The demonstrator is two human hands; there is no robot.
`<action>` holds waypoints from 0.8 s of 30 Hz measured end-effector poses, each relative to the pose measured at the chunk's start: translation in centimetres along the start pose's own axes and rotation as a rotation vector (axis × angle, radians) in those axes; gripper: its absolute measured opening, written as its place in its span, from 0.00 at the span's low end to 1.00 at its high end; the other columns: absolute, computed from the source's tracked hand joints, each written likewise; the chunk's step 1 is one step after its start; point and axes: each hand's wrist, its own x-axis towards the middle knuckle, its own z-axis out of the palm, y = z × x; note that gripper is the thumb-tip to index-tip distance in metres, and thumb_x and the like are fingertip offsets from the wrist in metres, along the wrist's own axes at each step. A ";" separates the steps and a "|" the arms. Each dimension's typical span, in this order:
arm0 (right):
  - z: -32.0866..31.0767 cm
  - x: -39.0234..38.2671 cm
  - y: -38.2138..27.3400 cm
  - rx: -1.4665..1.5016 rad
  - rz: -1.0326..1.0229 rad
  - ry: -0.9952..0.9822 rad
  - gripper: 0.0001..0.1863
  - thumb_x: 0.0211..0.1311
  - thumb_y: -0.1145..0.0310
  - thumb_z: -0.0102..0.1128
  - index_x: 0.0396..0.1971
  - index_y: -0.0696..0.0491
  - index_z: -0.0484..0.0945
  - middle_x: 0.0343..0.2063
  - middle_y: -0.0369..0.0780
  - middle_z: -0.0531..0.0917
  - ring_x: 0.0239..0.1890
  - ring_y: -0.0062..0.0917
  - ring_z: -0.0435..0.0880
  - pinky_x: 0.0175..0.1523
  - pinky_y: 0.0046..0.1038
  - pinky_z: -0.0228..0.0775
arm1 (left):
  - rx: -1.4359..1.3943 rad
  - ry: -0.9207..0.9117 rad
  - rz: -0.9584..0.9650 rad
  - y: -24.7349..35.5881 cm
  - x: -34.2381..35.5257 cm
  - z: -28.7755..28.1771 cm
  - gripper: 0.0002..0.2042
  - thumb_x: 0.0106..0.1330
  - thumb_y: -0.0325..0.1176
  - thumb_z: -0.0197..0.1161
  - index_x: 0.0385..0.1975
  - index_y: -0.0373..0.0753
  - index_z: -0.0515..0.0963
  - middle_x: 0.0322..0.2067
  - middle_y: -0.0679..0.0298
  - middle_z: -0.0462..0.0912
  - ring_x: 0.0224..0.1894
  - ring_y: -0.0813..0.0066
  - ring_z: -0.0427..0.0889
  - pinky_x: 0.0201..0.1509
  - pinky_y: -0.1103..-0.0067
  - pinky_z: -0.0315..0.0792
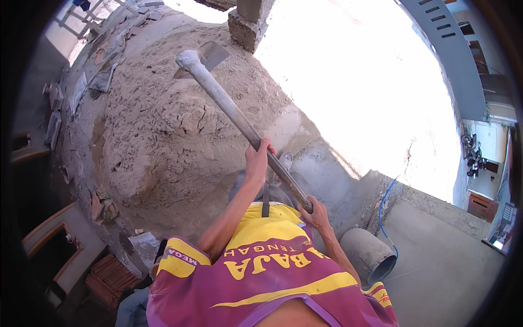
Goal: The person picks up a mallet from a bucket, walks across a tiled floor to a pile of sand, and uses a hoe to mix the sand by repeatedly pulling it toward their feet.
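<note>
A hoe with a long cement-caked wooden handle [229, 106] runs diagonally from my hands up to its metal blade [210, 54], which hangs over a big heap of grey-brown sand [163, 125]. My left hand [257, 158] grips the handle partway up. My right hand [315, 210] grips the handle's lower end near my waist. I wear a purple and yellow shirt [256, 272].
A brick pillar [248, 24] stands behind the heap. A grey bucket [370, 253] lies on its side at my right, with a blue hose [384, 201] beside it. Stacked reddish tiles [111, 278] and wooden frames [52, 240] sit at lower left. Bright sunlit ground lies to the right.
</note>
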 end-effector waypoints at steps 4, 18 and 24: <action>-3.0 13.5 -6.1 0.189 -0.164 -0.012 0.24 0.62 0.64 0.74 0.53 0.57 0.74 0.27 0.41 0.84 0.28 0.24 0.83 0.37 0.32 0.74 | 0.042 -0.012 0.434 10.4 0.4 6.3 0.25 0.74 0.50 0.63 0.56 0.32 0.76 0.42 0.57 0.85 0.46 0.71 0.86 0.53 0.74 0.77; 8.8 45.6 -11.5 0.202 -0.330 -0.584 0.22 0.58 0.65 0.69 0.44 0.60 0.68 0.26 0.41 0.77 0.25 0.28 0.79 0.29 0.34 0.73 | -0.115 0.583 0.103 -7.2 14.8 9.4 0.39 0.75 0.71 0.42 0.52 0.32 0.70 0.33 0.58 0.80 0.35 0.66 0.83 0.42 0.71 0.77; 15.8 49.6 3.6 -0.182 -0.164 -0.836 0.21 0.56 0.66 0.69 0.39 0.62 0.69 0.23 0.43 0.77 0.23 0.28 0.81 0.25 0.36 0.75 | -0.322 0.576 0.064 -18.1 18.6 13.1 0.32 0.76 0.66 0.48 0.39 0.35 0.69 0.22 0.65 0.75 0.18 0.76 0.78 0.21 0.77 0.71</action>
